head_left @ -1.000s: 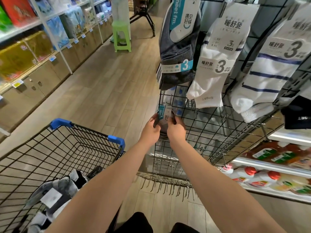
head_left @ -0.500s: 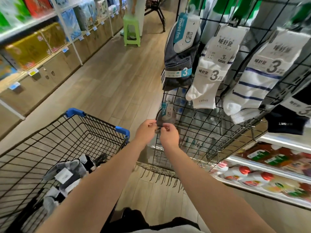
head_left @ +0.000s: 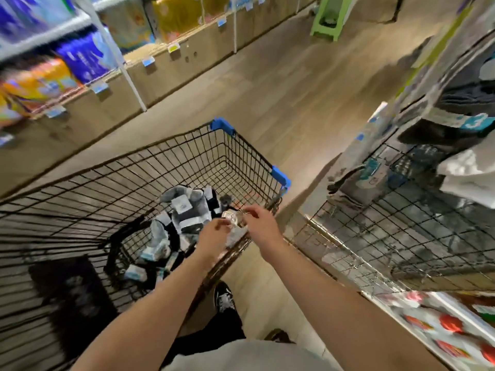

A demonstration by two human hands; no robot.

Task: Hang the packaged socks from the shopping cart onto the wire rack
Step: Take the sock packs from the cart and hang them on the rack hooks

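The black wire shopping cart [head_left: 242, 145] with blue corner caps stands to my left, with a heap of grey, white and black packaged socks [head_left: 184, 218] in its near right corner. Both hands hover over the cart's right rim, close together. My left hand [head_left: 214, 235] and my right hand [head_left: 258, 223] pinch a small clear piece [head_left: 232, 218] between their fingertips; blur hides what it is. The wire rack [head_left: 401, 228] is on the right. A grey sock pack [head_left: 356, 183] hangs low on its left edge.
More sock packs, dark grey [head_left: 466, 103] and white [head_left: 471, 178], hang higher on the rack. Bottles with red caps [head_left: 450, 325] line a shelf below it. Shelves of goods [head_left: 80, 57] run along the left of the aisle. A green stool [head_left: 330, 20] stands far down the wooden floor.
Both hands let go of the grey sock pack on the rack and drew back left and down to the cart's rim. My view swung left and down toward the cart.
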